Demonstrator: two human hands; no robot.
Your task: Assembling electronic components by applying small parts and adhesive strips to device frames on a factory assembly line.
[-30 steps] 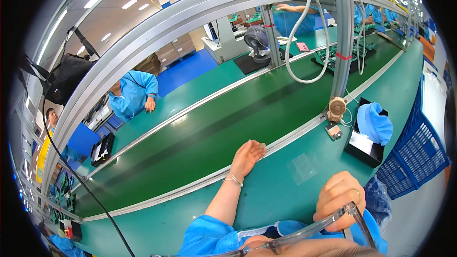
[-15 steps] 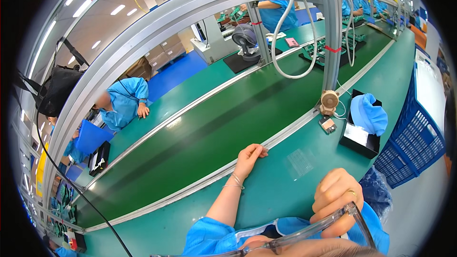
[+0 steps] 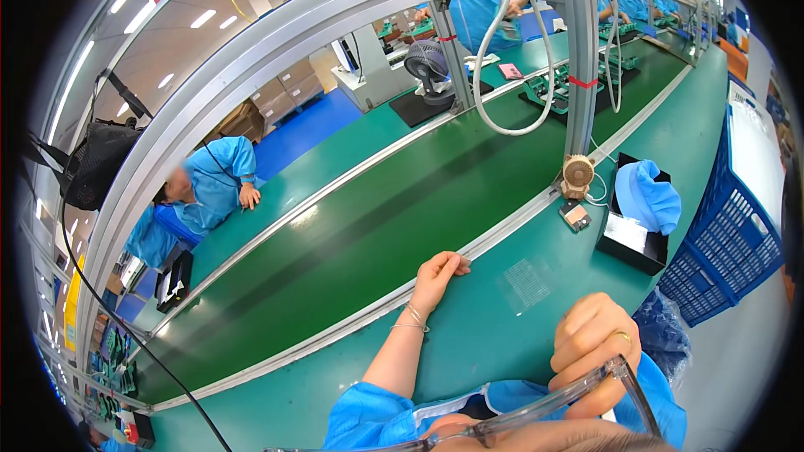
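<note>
My left hand point(image 3: 437, 278) rests palm down on the green bench, its fingers curled against the metal rail of the dark green conveyor belt point(image 3: 352, 243); it holds nothing and a thin bracelet circles the wrist. My right hand point(image 3: 593, 350) is raised close to my face, fingers closed on the arm of a pair of clear-framed glasses point(image 3: 536, 410). A ring shows on one finger. Blue sleeves cover both of my arms at the lower edge.
A small beige fan point(image 3: 577, 176) stands at the foot of a metal post. A black tray point(image 3: 630, 238) bears a blue cap point(image 3: 649, 195). A blue plastic crate point(image 3: 722, 243) stands at right. A person in blue point(image 3: 201, 197) sits across the belt; a black bag point(image 3: 96, 163) hangs at left.
The view has shifted slightly, so the fan, the tray and the crate sit a little elsewhere in the picture. Both hands keep the same pose.
</note>
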